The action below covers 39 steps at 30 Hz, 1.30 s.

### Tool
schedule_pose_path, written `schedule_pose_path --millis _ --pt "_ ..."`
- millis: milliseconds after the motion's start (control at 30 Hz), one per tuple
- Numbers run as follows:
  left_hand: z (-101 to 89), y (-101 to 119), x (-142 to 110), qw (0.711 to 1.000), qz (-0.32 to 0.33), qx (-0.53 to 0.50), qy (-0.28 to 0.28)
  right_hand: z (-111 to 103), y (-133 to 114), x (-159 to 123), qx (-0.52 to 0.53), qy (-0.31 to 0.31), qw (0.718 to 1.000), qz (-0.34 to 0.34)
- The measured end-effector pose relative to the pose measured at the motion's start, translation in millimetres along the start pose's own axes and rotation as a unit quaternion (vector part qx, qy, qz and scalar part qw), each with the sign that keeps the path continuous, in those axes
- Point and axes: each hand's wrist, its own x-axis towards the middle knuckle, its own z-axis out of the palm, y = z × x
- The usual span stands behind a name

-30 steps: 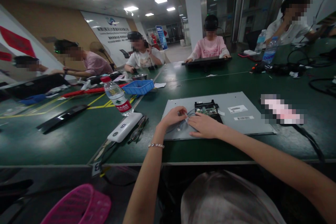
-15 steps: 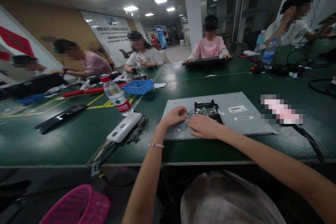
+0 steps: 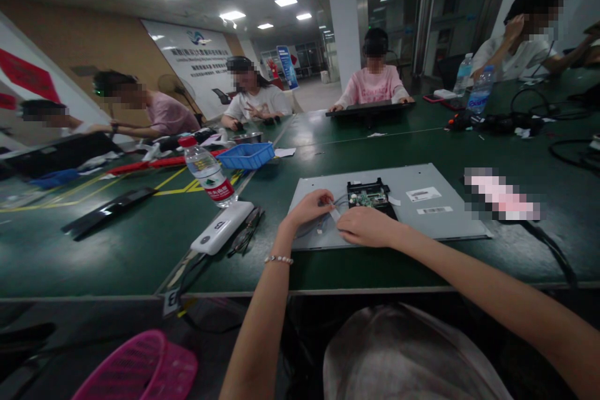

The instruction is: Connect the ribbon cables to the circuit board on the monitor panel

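Note:
A grey metal display panel lies back side up on the green table before me. A green circuit board in a black frame sits near its middle, with grey cables running left from it. My left hand is closed, pinching the cables at the panel's left part. A pale strip, perhaps tape, shows between my hands. Beside it my right hand rests low over the panel, fingers bent together, their tips partly hidden; whether they grip the strip is unclear.
Left of the panel are a white power bank, glasses, a water bottle and a blue tray. A black bar lies farther left. A pink basket stands below the table edge. Several people sit around the table.
My right hand has drawn slightly back to the right, its fingers more bent, and more of the pale strip shows. My left hand is nearly still.

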Motion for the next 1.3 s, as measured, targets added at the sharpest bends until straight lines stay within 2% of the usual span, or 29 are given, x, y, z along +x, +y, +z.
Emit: schedule_pose_path --millis 300,433,533,633,767,867,933,1000,1133,1300 --pt "0.5 -2.0 0.2 1.0 0.005 0.02 0.007 -2.4 -1.7 -0.5 0.021 -0.016 0.999 0.02" --pt "1.0 -5.6 0.6 0.997 0.014 0.056 0.042 -1.7 -0.7 -1.6 0.039 -0.007 0.999 0.017" --pt "0.7 -9.1 0.2 0.993 0.025 0.075 0.083 -5.0 4.7 -3.7 0.065 0.024 0.997 0.026" --pt "-0.5 -11.3 -1.6 0.991 0.005 0.079 0.109 -13.3 22.3 -10.1 0.084 0.076 0.99 0.084" --pt "-2.5 -10.5 -3.0 0.996 -0.024 0.063 0.065 -27.0 64.2 -33.6 0.102 0.123 0.963 0.215" --pt "-3.2 -9.8 -1.1 0.997 -0.017 0.06 0.053 -34.1 95.6 -59.1 0.105 0.113 0.934 0.321" --pt "-3.5 -10.8 0.8 0.995 -0.013 0.072 0.068 -36.3 110.6 -73.7 0.112 0.089 0.916 0.376" --pt "-3.9 -12.8 2.1 0.991 -0.013 0.094 0.097 -36.4 119.6 -83.2 0.136 0.064 0.903 0.403" --pt "-4.7 -17.3 2.1 0.979 -0.008 0.138 0.153 -30.4 123.1 -86.3 0.196 -0.008 0.895 0.401" --pt "-2.9 -22.1 1.2 0.969 -0.02 0.195 0.152 -21.9 113.2 -76.3 0.217 -0.038 0.904 0.367"
